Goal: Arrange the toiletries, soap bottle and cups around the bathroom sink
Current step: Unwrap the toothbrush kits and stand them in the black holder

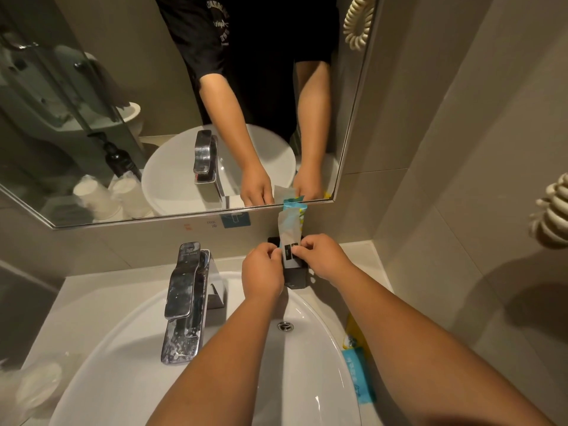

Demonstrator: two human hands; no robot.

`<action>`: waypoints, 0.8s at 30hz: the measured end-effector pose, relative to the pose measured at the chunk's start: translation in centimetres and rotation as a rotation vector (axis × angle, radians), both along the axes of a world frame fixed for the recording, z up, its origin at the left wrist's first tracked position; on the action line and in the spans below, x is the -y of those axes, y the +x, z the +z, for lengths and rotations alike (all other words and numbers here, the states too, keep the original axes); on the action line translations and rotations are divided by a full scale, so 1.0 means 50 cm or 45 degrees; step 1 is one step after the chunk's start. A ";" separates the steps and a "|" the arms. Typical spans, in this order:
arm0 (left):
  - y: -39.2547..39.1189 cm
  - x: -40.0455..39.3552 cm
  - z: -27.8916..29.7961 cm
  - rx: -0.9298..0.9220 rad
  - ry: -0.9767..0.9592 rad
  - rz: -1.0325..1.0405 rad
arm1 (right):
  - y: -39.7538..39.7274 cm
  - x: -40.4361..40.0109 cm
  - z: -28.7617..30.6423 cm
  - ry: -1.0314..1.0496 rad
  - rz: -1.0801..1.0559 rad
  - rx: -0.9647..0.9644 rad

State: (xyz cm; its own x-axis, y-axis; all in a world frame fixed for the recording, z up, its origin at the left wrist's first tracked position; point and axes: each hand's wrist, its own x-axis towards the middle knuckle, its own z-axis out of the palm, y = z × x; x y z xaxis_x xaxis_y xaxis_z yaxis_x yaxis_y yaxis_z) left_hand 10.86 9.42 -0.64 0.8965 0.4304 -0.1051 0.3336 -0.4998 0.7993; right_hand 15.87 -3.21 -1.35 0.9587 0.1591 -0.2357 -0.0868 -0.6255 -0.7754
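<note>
Small bathroom corner, beige tiled walls under warm, dim light.

A framed mirror (129, 96) hangs on the back wall above a pale surface (92, 299) that carries a white basin (310, 358) and a chrome tap (184, 302). The mirror reflects a glass shower screen and a toilet. On the right wall (461, 149) hangs a coiled cream cord (550, 216), its shadow falling on the tiles below it.
</note>
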 end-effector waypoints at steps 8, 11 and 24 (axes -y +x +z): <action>0.005 -0.002 -0.003 -0.004 0.038 -0.013 | -0.006 0.008 0.001 0.045 -0.021 0.026; 0.000 -0.004 -0.007 -0.012 0.059 -0.021 | -0.010 0.016 0.010 0.063 -0.058 0.017; -0.128 0.042 0.010 0.020 0.101 -0.186 | -0.167 0.179 0.055 -0.109 -0.361 0.102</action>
State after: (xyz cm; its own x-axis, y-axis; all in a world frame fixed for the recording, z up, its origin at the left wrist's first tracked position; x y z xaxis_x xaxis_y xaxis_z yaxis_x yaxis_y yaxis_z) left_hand 4.45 7.34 -0.14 0.9513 0.3021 -0.0614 0.2407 -0.6037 0.7600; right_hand 7.52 -12.14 1.40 0.9782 -0.1348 -0.1582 -0.2078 -0.6482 -0.7325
